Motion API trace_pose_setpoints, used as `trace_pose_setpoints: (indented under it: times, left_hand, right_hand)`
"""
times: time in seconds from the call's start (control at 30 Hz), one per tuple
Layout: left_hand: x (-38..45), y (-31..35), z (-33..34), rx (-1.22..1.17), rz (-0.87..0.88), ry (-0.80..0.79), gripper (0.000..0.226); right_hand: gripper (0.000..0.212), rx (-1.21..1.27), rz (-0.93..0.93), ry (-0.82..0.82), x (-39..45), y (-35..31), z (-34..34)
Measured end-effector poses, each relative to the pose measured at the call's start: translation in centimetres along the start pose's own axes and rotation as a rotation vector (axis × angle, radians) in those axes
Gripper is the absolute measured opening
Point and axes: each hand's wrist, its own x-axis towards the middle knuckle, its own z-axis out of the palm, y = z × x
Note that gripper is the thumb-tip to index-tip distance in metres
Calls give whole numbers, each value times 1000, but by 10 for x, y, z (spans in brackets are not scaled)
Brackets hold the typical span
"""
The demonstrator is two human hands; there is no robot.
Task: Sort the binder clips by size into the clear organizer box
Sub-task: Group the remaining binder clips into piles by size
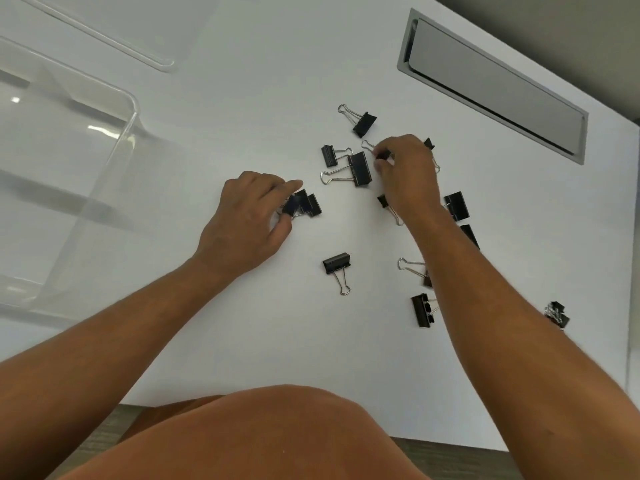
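Note:
Several black binder clips of different sizes lie scattered on the white table (242,98). My left hand (249,216) grips a small bunch of black clips (306,204) between thumb and fingers. My right hand (405,171) pinches a small binder clip (382,154) by its black body. A large clip (358,169) lies between the two hands, with a medium clip (329,155) beside it. Another clip (363,123) lies farther back and one (337,265) nearer me. The clear organizer box (128,133) stands at the left, with no clips visible in it.
A clear lid (152,60) lies behind the box. A grey cable hatch (491,88) is set in the table at the back right. More clips lie under and right of my right forearm, such as one (422,310) and a cluster (557,313). My knee (277,434) is below the table's near edge.

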Motion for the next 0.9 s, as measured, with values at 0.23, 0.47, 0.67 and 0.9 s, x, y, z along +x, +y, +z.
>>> trace_pose_setpoints:
  times: [0.23,0.47,0.67,0.9]
  left_hand:
    - [1,1,0,-46,-25,-9,51]
    - [1,0,-2,-68,-62,-29,53]
    - [3,7,-5,-82,-92,14,63]
    - [6,8,-13,-86,-243,123,74]
  right_hand:
    - [25,178,-234,149,-11,-38,-7]
    - [32,11,-330,-109,3,-56,26]
    - [36,-47,-462,-75,1,-82,37]
    - [58,156,-501,-181,-23,-113,37]
